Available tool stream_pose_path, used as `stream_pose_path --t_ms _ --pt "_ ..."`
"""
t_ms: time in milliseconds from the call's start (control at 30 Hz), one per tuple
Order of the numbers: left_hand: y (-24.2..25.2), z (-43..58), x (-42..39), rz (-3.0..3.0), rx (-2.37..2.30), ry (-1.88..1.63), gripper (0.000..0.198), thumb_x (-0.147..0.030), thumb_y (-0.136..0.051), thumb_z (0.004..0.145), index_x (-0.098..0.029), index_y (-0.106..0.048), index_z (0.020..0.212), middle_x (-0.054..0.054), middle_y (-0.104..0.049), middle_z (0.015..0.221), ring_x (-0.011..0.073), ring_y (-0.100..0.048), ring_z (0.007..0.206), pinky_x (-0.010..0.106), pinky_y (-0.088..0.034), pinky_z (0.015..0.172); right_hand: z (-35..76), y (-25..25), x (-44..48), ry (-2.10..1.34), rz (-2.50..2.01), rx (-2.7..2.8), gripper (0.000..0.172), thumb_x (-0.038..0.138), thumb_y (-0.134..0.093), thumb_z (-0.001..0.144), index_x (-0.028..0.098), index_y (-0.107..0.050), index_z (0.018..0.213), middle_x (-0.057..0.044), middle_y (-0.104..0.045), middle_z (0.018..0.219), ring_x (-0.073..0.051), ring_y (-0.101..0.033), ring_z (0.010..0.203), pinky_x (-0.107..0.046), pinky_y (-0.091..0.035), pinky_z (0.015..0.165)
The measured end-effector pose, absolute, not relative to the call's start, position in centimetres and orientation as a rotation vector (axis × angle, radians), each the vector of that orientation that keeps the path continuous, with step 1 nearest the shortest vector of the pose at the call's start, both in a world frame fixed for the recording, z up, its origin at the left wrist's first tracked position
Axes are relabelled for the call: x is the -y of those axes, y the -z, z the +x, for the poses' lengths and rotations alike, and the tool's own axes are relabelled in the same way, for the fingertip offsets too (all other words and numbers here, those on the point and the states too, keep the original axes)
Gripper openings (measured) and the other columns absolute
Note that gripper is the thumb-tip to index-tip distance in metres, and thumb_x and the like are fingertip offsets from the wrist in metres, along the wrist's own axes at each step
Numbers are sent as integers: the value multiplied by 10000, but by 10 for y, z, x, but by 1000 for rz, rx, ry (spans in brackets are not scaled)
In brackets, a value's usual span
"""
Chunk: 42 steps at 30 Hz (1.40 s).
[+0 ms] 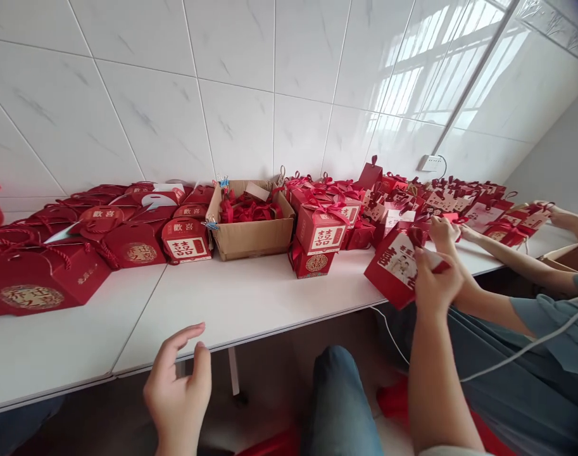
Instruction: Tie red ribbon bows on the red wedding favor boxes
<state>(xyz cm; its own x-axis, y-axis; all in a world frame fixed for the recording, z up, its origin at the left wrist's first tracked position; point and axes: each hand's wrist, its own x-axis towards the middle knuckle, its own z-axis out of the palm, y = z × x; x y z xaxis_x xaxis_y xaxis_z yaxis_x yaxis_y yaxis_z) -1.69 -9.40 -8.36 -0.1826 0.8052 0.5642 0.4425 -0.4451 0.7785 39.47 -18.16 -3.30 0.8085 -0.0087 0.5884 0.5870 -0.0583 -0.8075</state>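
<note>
My right hand (pixel 438 282) grips a red gift box (pixel 390 269) near its top, holding it tilted at the table's front edge. A pale panel with a picture and a large red character shows on the box's side. In front of the table's edge, my left hand (pixel 182 380) is raised with thumb and fingers apart and nothing between them. Nearest on the tabletop between the hands, a red box with a ribbon (pixel 321 231) stands on another red box (pixel 312 261).
A cardboard box (pixel 253 237) of red ribbons stands mid-table (pixel 213 304). Red handled boxes (pixel 131 247) line the left; many more boxes (pixel 478 206) stand right. A co-worker's hands (pixel 443 234) are close to my right hand. A white cable (pixel 521 348) crosses at right.
</note>
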Motion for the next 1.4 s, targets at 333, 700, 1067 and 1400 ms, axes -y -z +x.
stream_pose_path --t_ms 333,700,1067,1400 --pt "102 -5 80 2111 -1395 -1451 215 -207 -548 774 -225 -602 982 62 -695 1007 261 -662 949 368 -495 867 440 104 145 283 -1740 813 914 485 -719 605 95 -299 1317 -239 -483 1277 -345 -504 1172 -508 -416 987" --pt "112 -4 70 2202 -1383 -1493 228 -221 -504 789 -192 -616 985 79 -706 988 264 -667 911 396 -491 847 510 106 158 136 -1661 862 848 478 -752 587 234 -318 1274 -128 -532 1240 -293 -547 1141 -517 -454 972" --pt "112 -6 69 2266 -1292 -1524 217 -183 -503 803 -190 -603 995 74 -699 973 243 -664 910 364 -498 816 497 109 159 266 -1693 765 941 495 -724 595 153 -274 1347 -181 -468 1305 -317 -502 1183 -505 -411 1009" --pt "110 7 79 2357 -1441 -1487 165 -161 -507 822 -233 -616 922 23 -714 926 235 -651 892 378 -377 823 343 65 144 832 -1317 1005 686 385 -573 809 192 -275 1396 -181 -280 1406 -358 -305 1334 -586 -359 1011"
